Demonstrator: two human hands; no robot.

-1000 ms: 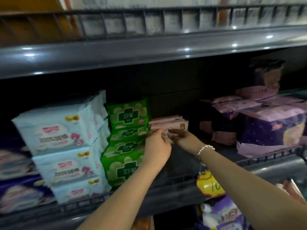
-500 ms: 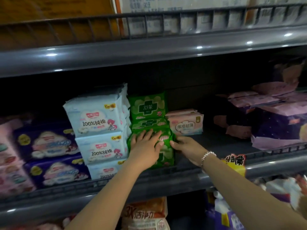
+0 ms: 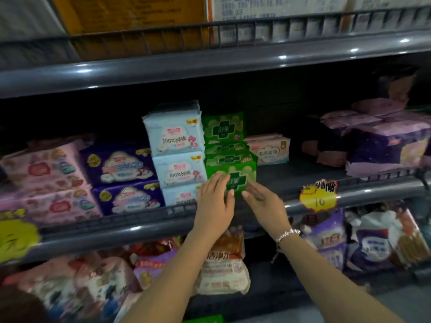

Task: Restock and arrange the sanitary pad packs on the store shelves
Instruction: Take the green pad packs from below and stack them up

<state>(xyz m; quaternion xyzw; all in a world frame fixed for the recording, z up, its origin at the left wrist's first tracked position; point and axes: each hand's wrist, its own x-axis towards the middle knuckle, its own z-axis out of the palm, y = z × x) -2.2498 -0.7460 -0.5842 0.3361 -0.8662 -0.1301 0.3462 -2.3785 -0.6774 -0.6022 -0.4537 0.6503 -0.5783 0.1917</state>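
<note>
Head view, frame centre: left hand (image 3: 215,201) and right hand (image 3: 263,202), fingers straight, press the front green pack (image 3: 235,177) on the middle shelf (image 3: 140,229); it looks light, soft and slick, best held by its side edges.

"100%" on pale-blue pack (image 3: 175,139); "10" on yellow tag (image 3: 318,198)

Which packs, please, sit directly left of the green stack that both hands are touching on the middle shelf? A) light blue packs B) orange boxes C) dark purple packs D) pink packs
A: the stack of light blue plastic packs stands right against the left side of the green plastic packs, where the left hand and right hand rest.
</note>
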